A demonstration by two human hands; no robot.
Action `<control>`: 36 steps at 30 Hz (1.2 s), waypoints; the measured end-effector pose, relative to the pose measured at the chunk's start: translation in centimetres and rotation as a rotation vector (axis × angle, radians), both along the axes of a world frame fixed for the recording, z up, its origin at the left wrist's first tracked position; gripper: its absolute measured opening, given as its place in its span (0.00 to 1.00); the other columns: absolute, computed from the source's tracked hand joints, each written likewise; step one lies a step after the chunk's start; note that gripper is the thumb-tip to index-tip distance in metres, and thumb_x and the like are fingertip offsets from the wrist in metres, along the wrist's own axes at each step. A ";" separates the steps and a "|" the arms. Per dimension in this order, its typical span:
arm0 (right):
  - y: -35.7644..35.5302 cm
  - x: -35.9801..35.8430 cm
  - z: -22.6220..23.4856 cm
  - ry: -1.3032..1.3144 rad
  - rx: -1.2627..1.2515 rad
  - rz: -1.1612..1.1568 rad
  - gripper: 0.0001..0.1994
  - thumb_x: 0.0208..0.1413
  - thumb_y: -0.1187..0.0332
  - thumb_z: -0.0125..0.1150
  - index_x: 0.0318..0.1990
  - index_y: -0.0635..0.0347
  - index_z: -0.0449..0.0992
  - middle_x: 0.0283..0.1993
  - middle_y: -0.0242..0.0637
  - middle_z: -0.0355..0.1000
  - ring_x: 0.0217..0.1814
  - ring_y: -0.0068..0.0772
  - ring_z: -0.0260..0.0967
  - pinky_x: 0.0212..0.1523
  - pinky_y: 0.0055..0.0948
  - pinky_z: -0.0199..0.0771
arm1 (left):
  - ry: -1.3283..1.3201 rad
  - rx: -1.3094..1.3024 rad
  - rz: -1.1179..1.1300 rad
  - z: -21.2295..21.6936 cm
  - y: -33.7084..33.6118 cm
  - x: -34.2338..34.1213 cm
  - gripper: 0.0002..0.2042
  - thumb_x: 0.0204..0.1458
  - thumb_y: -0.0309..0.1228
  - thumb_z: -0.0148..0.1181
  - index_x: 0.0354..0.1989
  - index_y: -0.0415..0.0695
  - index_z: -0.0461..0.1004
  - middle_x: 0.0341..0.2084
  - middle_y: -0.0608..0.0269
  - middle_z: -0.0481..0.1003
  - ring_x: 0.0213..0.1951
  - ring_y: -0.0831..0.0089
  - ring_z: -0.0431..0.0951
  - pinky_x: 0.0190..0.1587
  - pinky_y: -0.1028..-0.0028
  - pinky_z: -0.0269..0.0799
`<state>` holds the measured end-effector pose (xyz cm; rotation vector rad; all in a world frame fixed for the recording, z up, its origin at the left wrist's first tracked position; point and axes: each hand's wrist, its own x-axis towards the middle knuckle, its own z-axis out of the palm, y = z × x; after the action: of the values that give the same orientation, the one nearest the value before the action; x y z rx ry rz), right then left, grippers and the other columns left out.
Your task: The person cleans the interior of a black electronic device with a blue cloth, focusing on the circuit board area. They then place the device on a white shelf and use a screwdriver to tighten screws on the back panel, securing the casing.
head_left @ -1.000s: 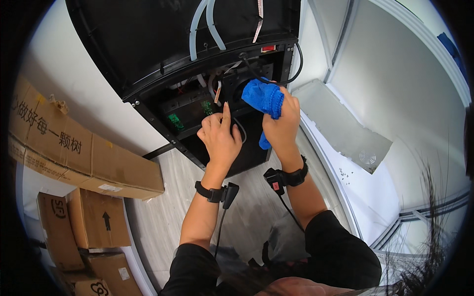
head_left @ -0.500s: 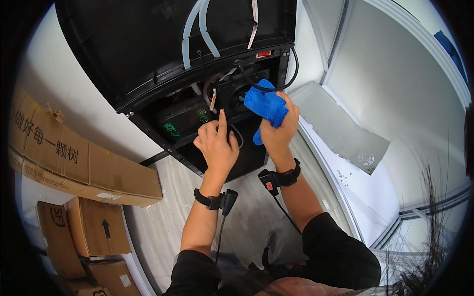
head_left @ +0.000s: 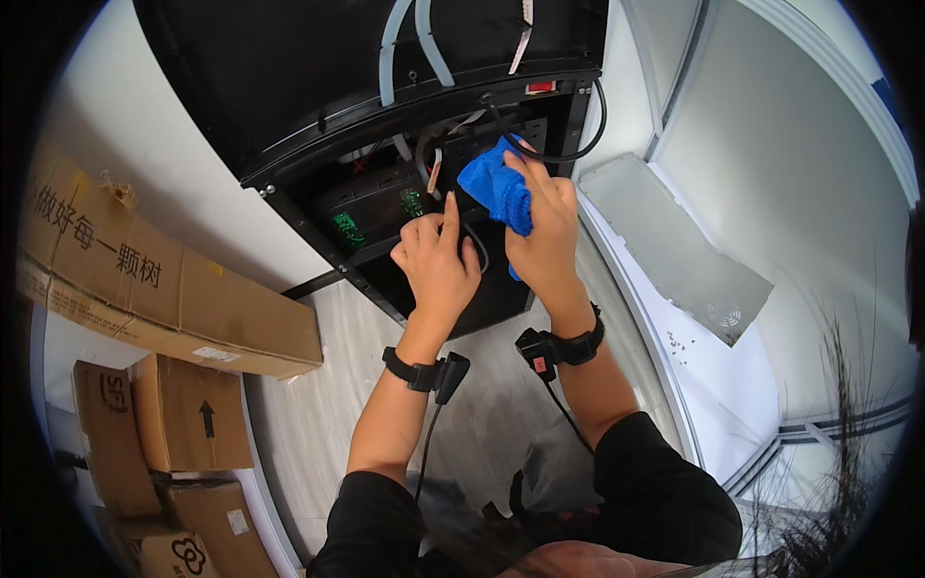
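Observation:
A tall black machine [head_left: 289, 77] stands before me with its lower rear compartment [head_left: 385, 207] open, showing green circuit boards, wires and pale tubes. My right hand [head_left: 544, 231] grips a bunched blue cloth [head_left: 493, 186] and presses it against the inside of the compartment, near a black cable. My left hand [head_left: 438, 265] rests on the compartment's lower edge, fingers curled on a black cable, index finger pointing up. Both wrists wear black bands with small devices and cords.
A grey metal cover panel [head_left: 674, 246] lies on the floor to the right by a white wall. Long and small cardboard boxes [head_left: 164, 289] are stacked at the left. Pale wood-look floor [head_left: 318, 405] lies below my arms.
Both hands have shifted a little up and right inside the compartment. The blue cloth moved with my right hand, deeper toward the upper right corner.

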<state>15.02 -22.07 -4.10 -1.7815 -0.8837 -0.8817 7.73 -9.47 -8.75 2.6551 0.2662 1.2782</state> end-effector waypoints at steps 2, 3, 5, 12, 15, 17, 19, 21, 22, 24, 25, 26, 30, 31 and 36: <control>0.2 -0.5 0.0 -0.003 -0.023 0.012 0.36 0.31 0.86 0.58 0.57 0.55 0.74 0.65 0.31 0.67 0.38 0.40 0.60 0.44 0.31 0.64 | -0.005 -0.014 -0.004 0.0 -0.1 0.0 0.30 0.43 0.29 0.63 0.61 0.44 0.69 0.40 0.62 0.70 0.48 0.61 0.66 0.47 0.63 0.54; 0.2 -0.5 -0.1 -0.010 -0.038 0.016 0.37 0.31 0.86 0.58 0.57 0.55 0.74 0.65 0.31 0.67 0.39 0.39 0.60 0.44 0.31 0.64 | -0.006 -0.012 -0.003 0.0 -0.1 0.0 0.30 0.43 0.28 0.63 0.61 0.44 0.69 0.40 0.62 0.70 0.48 0.61 0.66 0.47 0.63 0.54; 0.2 -0.5 -0.2 -0.028 -0.079 0.023 0.37 0.31 0.85 0.59 0.58 0.54 0.74 0.66 0.31 0.66 0.39 0.39 0.61 0.44 0.32 0.63 | -0.028 -0.016 -0.014 0.1 -0.1 0.0 0.27 0.43 0.27 0.62 0.56 0.44 0.72 0.40 0.61 0.70 0.48 0.60 0.66 0.47 0.62 0.54; 0.2 -1.4 -0.7 -0.024 -0.213 0.041 0.34 0.33 0.83 0.59 0.57 0.53 0.74 0.66 0.30 0.65 0.40 0.39 0.62 0.43 0.32 0.62 | -0.039 -0.011 -0.036 -0.1 0.4 -0.2 0.17 0.40 0.27 0.62 0.43 0.43 0.75 0.41 0.60 0.70 0.48 0.59 0.66 0.47 0.61 0.55; -0.7 -1.3 -0.6 -0.046 -0.179 0.043 0.34 0.32 0.82 0.61 0.56 0.54 0.75 0.65 0.30 0.67 0.39 0.39 0.62 0.42 0.32 0.63 | -0.054 -0.007 -0.041 -0.1 0.4 -0.1 0.19 0.40 0.26 0.61 0.45 0.42 0.75 0.41 0.61 0.70 0.48 0.61 0.67 0.46 0.62 0.55; -0.5 -1.7 0.2 -0.115 -0.175 0.022 0.34 0.31 0.82 0.61 0.55 0.54 0.75 0.64 0.29 0.68 0.39 0.39 0.62 0.42 0.32 0.63 | -0.083 0.009 -0.052 0.0 0.4 0.0 0.23 0.40 0.25 0.61 0.50 0.42 0.75 0.39 0.64 0.71 0.47 0.63 0.68 0.46 0.64 0.55; -0.8 -1.8 1.3 -0.170 -0.188 0.013 0.34 0.30 0.82 0.62 0.54 0.53 0.75 0.63 0.28 0.69 0.39 0.38 0.63 0.41 0.32 0.64 | -0.068 -0.009 -0.046 -0.2 0.2 -0.2 0.23 0.40 0.25 0.61 0.50 0.42 0.75 0.39 0.64 0.71 0.47 0.63 0.68 0.45 0.64 0.56; -1.4 -2.1 2.6 -0.202 -0.179 0.029 0.35 0.30 0.82 0.62 0.55 0.52 0.75 0.64 0.27 0.68 0.39 0.39 0.63 0.41 0.32 0.64 | -0.070 -0.013 -0.035 -0.1 0.6 -0.4 0.23 0.40 0.25 0.61 0.50 0.42 0.75 0.40 0.64 0.71 0.47 0.63 0.68 0.45 0.64 0.56; -1.6 -2.3 3.2 -0.217 -0.175 0.038 0.35 0.29 0.82 0.62 0.55 0.52 0.75 0.64 0.27 0.68 0.39 0.39 0.63 0.41 0.33 0.64 | -0.076 -0.015 -0.034 -0.1 0.6 -0.4 0.23 0.40 0.25 0.61 0.49 0.42 0.75 0.40 0.63 0.71 0.47 0.63 0.68 0.45 0.64 0.56; -1.8 -2.0 3.6 -0.229 -0.278 0.000 0.36 0.29 0.83 0.62 0.55 0.50 0.75 0.64 0.27 0.68 0.38 0.39 0.63 0.38 0.33 0.64 | -0.083 -0.024 -0.049 -0.1 0.3 -0.3 0.22 0.39 0.25 0.62 0.48 0.42 0.75 0.40 0.63 0.71 0.47 0.62 0.68 0.45 0.64 0.56; -1.3 -1.2 3.0 -0.241 -0.332 0.008 0.36 0.29 0.83 0.62 0.55 0.50 0.74 0.64 0.27 0.68 0.38 0.39 0.63 0.37 0.33 0.63 | -0.086 -0.027 -0.053 -0.1 0.2 -0.3 0.21 0.39 0.25 0.62 0.46 0.42 0.75 0.40 0.63 0.71 0.47 0.62 0.68 0.45 0.64 0.56; -0.7 -0.6 2.5 -0.254 -0.378 0.018 0.36 0.29 0.83 0.62 0.55 0.50 0.74 0.64 0.27 0.68 0.38 0.40 0.63 0.37 0.33 0.63 | -0.089 -0.023 -0.054 -0.1 0.4 -0.3 0.20 0.39 0.25 0.62 0.45 0.42 0.75 0.40 0.62 0.71 0.47 0.62 0.68 0.45 0.64 0.56; -0.3 -1.3 0.8 -0.314 -0.530 0.018 0.35 0.31 0.83 0.62 0.55 0.49 0.75 0.63 0.27 0.68 0.38 0.38 0.62 0.36 0.33 0.61 | -0.092 -0.033 -0.084 -0.2 0.4 -0.5 0.17 0.37 0.25 0.62 0.41 0.41 0.76 0.41 0.62 0.70 0.48 0.61 0.68 0.45 0.63 0.56; -0.4 -1.4 0.2 -0.303 -0.550 0.016 0.35 0.32 0.83 0.61 0.55 0.49 0.75 0.63 0.26 0.68 0.38 0.37 0.62 0.36 0.33 0.61 | -0.089 -0.033 -0.079 -0.4 0.5 -0.4 0.16 0.37 0.25 0.62 0.40 0.41 0.76 0.42 0.62 0.70 0.49 0.61 0.68 0.45 0.63 0.56; -1.2 -1.1 0.0 -0.248 -0.558 0.100 0.35 0.30 0.84 0.62 0.54 0.49 0.76 0.64 0.27 0.68 0.37 0.38 0.61 0.37 0.32 0.62 | -0.050 -0.027 -0.098 -0.4 0.7 -0.6 0.23 0.36 0.26 0.63 0.47 0.40 0.75 0.43 0.62 0.70 0.50 0.60 0.67 0.47 0.63 0.56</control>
<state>13.88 -23.28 -4.08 -2.0963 -1.4777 -0.8558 7.12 -8.80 -9.18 2.5757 0.1428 1.2989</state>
